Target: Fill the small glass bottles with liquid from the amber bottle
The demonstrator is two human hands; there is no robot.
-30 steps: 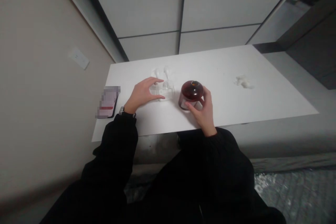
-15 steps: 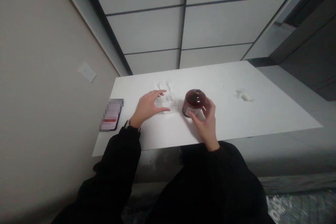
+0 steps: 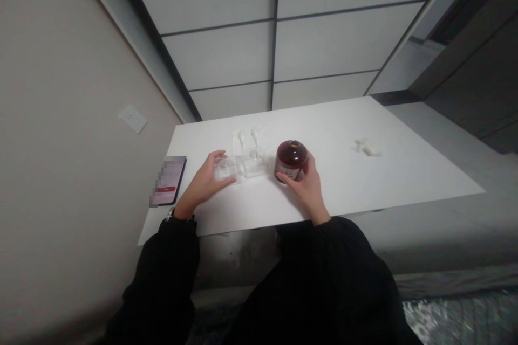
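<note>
My right hand [image 3: 307,186] is wrapped around a dark red-brown bottle [image 3: 292,156] with a pale label and an uncapped round opening on top. The bottle stands upright on the white table [image 3: 364,188]. At the left, my left hand [image 3: 206,178] has its thumb and fingers curved round a small clear bottle [image 3: 225,168], one on each side. Just right of that hand, a second clear bottle [image 3: 256,164] sits beside the first. Behind them lie two white pump-like pieces [image 3: 242,137], their details too small to make out.
A phone [image 3: 170,183] with a lit, blurred screen lies at the table's left edge. Crumpled whitish, see-through plastic [image 3: 366,146] rests on the right side. A wall with a socket [image 3: 133,118] rises at the left, and panelled doors [image 3: 230,59] stand behind the table.
My left hand has moved left, from beside the right-hand clear bottle to round the left one. My right hand still holds the red-brown bottle. The view has shifted slightly.
</note>
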